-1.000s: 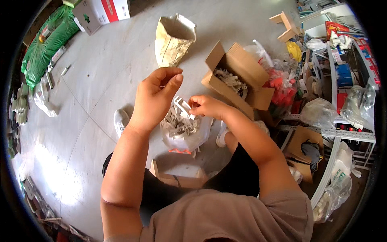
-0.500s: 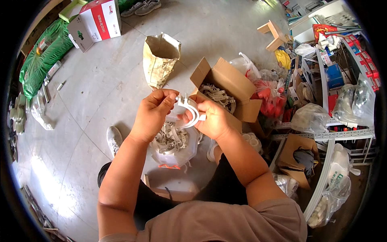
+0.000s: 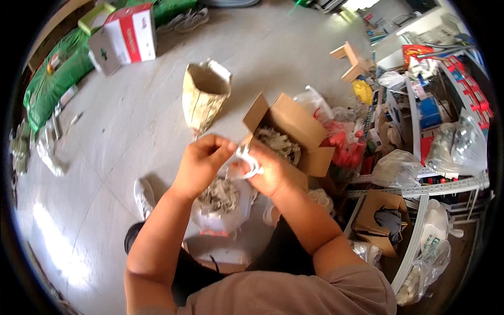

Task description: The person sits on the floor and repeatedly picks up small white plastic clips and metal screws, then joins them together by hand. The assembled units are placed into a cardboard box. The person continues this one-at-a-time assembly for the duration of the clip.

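Both hands, left hand (image 3: 202, 160) and right hand (image 3: 270, 170), meet, fingers clamped on a white ring (image 3: 248, 161).

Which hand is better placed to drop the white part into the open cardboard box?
Probably the right hand: it grips the white part and sits beside the cardboard box. The left hand pinches the part too, but lies farther off, above the plastic bag.

Both hands, left hand (image 3: 200, 165) and right hand (image 3: 270, 170), pinch a small white curved piece (image 3: 248, 159) above a plastic bag (image 3: 223, 210); an open cardboard box (image 3: 294, 128) sits at two o'clock.
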`<state>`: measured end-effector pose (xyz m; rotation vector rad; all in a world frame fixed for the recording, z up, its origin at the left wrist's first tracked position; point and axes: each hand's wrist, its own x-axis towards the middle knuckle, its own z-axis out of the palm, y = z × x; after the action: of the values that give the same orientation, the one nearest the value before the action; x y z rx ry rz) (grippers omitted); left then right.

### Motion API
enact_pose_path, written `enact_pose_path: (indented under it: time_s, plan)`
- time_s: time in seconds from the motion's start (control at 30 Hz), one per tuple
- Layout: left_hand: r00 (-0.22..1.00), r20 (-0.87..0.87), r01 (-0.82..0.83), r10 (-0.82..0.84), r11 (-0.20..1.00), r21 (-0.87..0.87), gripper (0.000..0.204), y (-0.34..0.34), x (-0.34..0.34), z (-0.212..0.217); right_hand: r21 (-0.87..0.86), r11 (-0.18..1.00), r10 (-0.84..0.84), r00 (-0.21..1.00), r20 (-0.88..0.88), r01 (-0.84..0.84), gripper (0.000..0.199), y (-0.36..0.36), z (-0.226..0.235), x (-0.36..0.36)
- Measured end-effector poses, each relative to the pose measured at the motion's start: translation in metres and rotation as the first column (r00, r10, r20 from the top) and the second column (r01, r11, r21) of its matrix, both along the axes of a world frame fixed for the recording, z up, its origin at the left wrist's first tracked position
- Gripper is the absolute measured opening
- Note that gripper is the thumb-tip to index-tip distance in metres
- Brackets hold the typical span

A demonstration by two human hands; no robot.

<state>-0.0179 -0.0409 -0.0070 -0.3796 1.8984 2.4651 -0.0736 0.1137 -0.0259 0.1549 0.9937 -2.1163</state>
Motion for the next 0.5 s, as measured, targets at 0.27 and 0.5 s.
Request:
enact_pose_path:
  time_s: [0.27,0.5]
  plan:
    - [0.995,-0.095,-0.027,0.041,0.989,0.148,0.005,0.003,-0.005,0.007,-0.057,0.997,0.042,0.999,-0.003,-0.042,0.014,0.0,0.0,-0.004]
    - [1.0,-0.002,0.013,-0.013,0.987,0.163,0.005,0.005,-0.004,0.001,-0.063,0.994,0.087,0.993,-0.081,-0.093,0.013,0.011,-0.009,-0.004]
